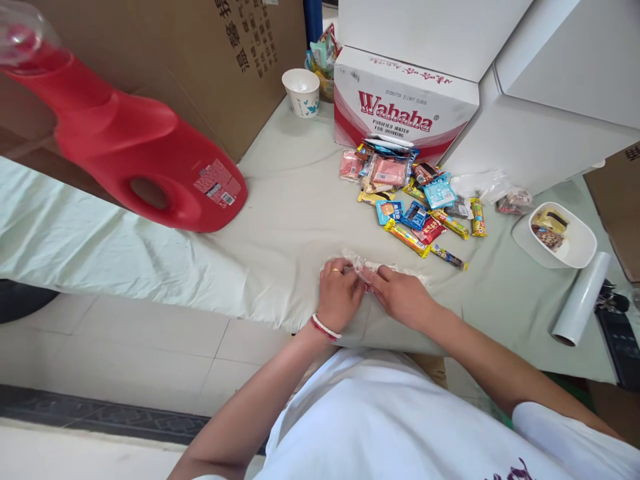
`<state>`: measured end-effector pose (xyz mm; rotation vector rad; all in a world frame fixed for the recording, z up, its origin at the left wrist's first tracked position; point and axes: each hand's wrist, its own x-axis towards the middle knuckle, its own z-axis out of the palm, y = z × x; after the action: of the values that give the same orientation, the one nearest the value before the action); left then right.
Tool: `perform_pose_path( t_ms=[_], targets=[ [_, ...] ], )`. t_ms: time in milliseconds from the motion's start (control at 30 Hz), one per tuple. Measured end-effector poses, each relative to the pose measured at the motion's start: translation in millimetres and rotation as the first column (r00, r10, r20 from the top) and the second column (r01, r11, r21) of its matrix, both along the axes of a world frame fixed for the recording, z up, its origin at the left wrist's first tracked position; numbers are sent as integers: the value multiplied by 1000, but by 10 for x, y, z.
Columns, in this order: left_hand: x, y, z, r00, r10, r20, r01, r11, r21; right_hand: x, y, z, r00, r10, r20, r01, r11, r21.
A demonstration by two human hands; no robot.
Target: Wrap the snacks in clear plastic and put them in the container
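My left hand and my right hand are close together near the front edge of the cloth-covered table. The fingers of both are closed on crinkled clear plastic wrap, which spreads out beyond them on the far side. A small reddish bit shows between the fingertips, too hidden to name. Just past my hands lies a loose pile of packaged snacks, among them a yellow-wrapped stick, a dark stick and a blue packet.
A large red bottle stands at left before a brown carton. Behind are a paper cup and a Wahaha water box. To the right are a white bowl with snacks inside and a film roll.
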<state>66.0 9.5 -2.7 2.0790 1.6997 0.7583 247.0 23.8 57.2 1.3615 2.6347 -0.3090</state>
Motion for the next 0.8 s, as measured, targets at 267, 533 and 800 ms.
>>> perform_pose_path(
  t_ms=[267, 533, 800],
  targets=[
    [-276, 295, 20, 928, 360, 101, -354, 933, -66, -45, -188, -188, 1000, 0, -24, 1, 999, 42],
    [-246, 147, 346, 971, 177, 160, -130, 955, -268, 61, -242, -254, 947, -31, -321, 10, 998, -68],
    [330, 181, 418, 903, 72, 424, 114, 910, -399, 211, -360, -332, 773, -108, -626, 13, 988, -154]
  ],
)
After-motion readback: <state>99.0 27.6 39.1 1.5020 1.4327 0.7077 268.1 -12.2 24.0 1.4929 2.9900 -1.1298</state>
